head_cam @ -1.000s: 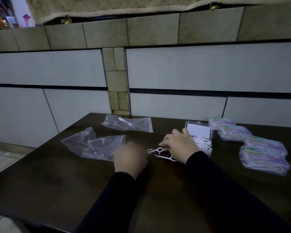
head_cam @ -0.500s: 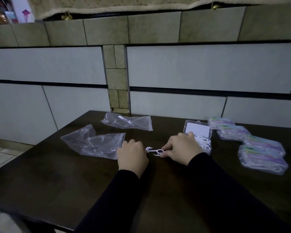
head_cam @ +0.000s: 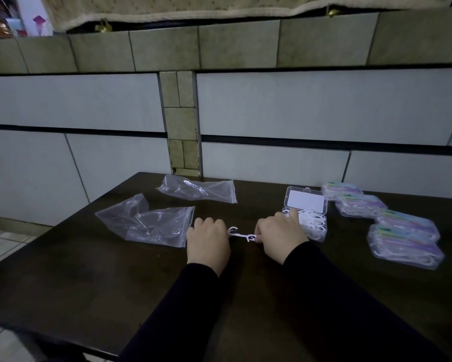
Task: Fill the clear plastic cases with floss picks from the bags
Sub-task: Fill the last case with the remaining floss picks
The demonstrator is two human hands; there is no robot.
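1. A few white floss picks (head_cam: 242,234) lie bunched at the centre of the dark table (head_cam: 89,283), held from both ends between the two hands.
2. The left hand (head_cam: 208,244), at 9 o'clock of the picks, has its fingers curled, and its fingertips pinch the left end of the bunch.
3. The right hand (head_cam: 281,239), at 3 o'clock of the picks, pinches the right end with thumb and curled fingers.
4. Just past the right hand, at 2 o'clock, stands an open clear case (head_cam: 314,226); its tray holds a heap of white picks, and its lid (head_cam: 306,202) is tilted up at the far side with a white card in it. The right hand's knuckles are close against the tray's near-left edge; whether they touch it I cannot tell.
5. At 3 o'clock of the case, four closed filled packs (head_cam: 406,244) with purple and teal labels lie in a row running toward the table's right edge.
6. At 9 o'clock of the left hand a crumpled clear bag (head_cam: 146,223) lies flat, touching or nearly touching that hand; it looks empty.
7. At 11 o'clock, nearer the wall, lies a second clear bag (head_cam: 197,190), also flat.
8. Beyond the table rises a tiled wall (head_cam: 298,105).
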